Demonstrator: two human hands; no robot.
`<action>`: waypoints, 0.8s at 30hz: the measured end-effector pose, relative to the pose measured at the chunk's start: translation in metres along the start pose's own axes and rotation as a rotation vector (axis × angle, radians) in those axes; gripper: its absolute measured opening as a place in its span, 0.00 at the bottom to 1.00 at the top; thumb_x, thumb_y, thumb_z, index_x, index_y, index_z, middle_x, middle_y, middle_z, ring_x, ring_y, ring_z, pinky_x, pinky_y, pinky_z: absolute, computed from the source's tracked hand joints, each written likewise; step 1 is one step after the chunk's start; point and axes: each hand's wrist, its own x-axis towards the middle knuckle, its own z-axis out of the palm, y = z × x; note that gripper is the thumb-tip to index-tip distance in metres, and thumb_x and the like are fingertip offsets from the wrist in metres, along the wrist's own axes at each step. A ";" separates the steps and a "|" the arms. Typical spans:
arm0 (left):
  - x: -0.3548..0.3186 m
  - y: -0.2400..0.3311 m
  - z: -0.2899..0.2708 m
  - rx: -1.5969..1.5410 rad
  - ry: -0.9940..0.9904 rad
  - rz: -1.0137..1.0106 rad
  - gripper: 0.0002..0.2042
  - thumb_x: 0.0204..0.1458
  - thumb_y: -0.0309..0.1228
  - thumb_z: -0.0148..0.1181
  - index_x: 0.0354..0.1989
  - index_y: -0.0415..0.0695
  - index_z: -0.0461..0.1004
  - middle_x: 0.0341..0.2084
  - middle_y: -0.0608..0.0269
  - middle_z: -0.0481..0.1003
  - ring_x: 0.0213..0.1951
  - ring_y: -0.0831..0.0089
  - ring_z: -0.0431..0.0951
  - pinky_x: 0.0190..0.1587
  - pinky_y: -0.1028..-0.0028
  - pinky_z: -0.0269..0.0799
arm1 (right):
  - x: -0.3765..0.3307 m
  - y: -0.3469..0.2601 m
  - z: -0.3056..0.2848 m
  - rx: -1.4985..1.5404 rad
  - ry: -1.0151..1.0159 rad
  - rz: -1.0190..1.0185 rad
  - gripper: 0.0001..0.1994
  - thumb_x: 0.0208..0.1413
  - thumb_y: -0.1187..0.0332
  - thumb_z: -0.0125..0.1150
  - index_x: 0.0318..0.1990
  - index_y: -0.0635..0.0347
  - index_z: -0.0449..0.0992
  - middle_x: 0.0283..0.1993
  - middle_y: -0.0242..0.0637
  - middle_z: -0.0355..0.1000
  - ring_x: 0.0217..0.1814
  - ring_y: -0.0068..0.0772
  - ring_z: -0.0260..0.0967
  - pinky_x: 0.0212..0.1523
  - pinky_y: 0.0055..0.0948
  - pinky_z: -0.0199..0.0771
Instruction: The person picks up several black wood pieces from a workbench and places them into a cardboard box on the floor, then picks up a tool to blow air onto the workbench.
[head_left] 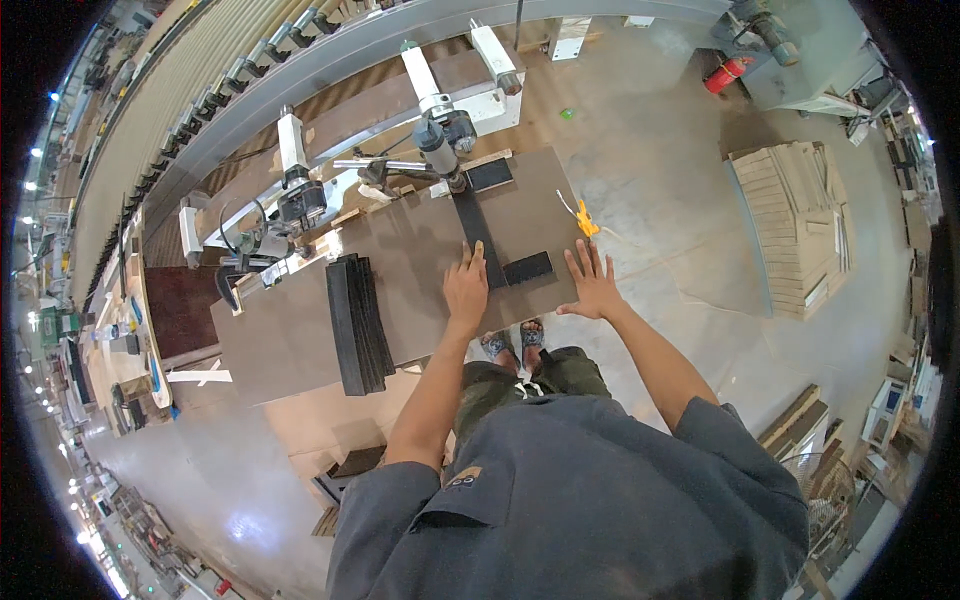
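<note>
Both hands lie flat and open, the left hand (466, 288) pressing a dark strip (478, 235) onto the brown board (420, 250), probably to steady it, the right hand (592, 283) bracing the board's edge beside a small black piece (527, 267).

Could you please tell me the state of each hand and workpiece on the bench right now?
Left hand: flat, pressing on the long dark strip.
Right hand: fingers spread, flat on the brown board near its edge.
Short dark piece: lying flat between the hands.
Stack of dark panels: piled on the board, untouched.
Small dark piece: flat, by the machine head.
</note>
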 end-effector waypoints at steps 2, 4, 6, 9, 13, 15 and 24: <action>-0.002 -0.001 -0.006 -0.040 -0.021 0.045 0.23 0.70 0.34 0.58 0.73 0.48 0.72 0.63 0.45 0.79 0.47 0.46 0.81 0.52 0.54 0.78 | -0.003 -0.006 -0.005 -0.028 0.001 0.030 0.73 0.42 0.23 0.72 0.87 0.39 0.31 0.91 0.40 0.16 0.92 0.54 0.13 0.82 0.76 0.27; -0.005 -0.005 -0.011 -0.038 -0.101 0.057 0.27 0.70 0.37 0.58 0.76 0.45 0.67 0.71 0.44 0.71 0.52 0.44 0.79 0.59 0.51 0.74 | -0.005 -0.019 -0.011 -0.039 0.019 0.056 0.71 0.43 0.24 0.73 0.87 0.40 0.33 0.91 0.39 0.19 0.93 0.52 0.17 0.83 0.74 0.28; -0.009 -0.007 -0.014 -0.106 -0.127 0.023 0.29 0.70 0.39 0.58 0.77 0.44 0.65 0.73 0.44 0.69 0.56 0.43 0.78 0.61 0.51 0.72 | -0.011 -0.027 -0.010 -0.047 0.034 0.088 0.70 0.44 0.26 0.73 0.87 0.40 0.36 0.92 0.37 0.21 0.93 0.51 0.20 0.84 0.72 0.30; -0.019 0.000 -0.011 -0.215 -0.178 -0.051 0.32 0.69 0.42 0.60 0.79 0.44 0.62 0.75 0.43 0.66 0.61 0.40 0.75 0.64 0.49 0.70 | -0.026 -0.031 0.005 -0.033 0.112 0.126 0.63 0.49 0.30 0.72 0.87 0.40 0.42 0.92 0.36 0.28 0.93 0.48 0.28 0.85 0.67 0.34; -0.037 0.003 -0.013 -0.230 -0.164 -0.037 0.37 0.67 0.45 0.64 0.80 0.42 0.60 0.75 0.43 0.65 0.66 0.37 0.73 0.66 0.49 0.69 | -0.043 -0.040 0.018 -0.016 0.182 0.120 0.53 0.59 0.40 0.70 0.86 0.40 0.47 0.91 0.34 0.34 0.92 0.44 0.32 0.86 0.61 0.37; -0.039 0.001 -0.010 -0.148 -0.092 0.017 0.36 0.64 0.47 0.66 0.76 0.42 0.64 0.74 0.45 0.67 0.56 0.43 0.78 0.60 0.52 0.72 | -0.047 -0.036 0.015 -0.041 0.192 0.070 0.52 0.58 0.42 0.71 0.85 0.40 0.49 0.91 0.34 0.37 0.92 0.45 0.35 0.86 0.61 0.38; -0.048 0.013 -0.001 -0.010 -0.104 0.067 0.36 0.64 0.46 0.67 0.77 0.42 0.64 0.74 0.45 0.67 0.55 0.41 0.77 0.58 0.48 0.73 | -0.053 -0.019 0.009 0.069 0.268 -0.044 0.45 0.57 0.49 0.71 0.81 0.47 0.61 0.87 0.42 0.49 0.89 0.52 0.46 0.87 0.52 0.40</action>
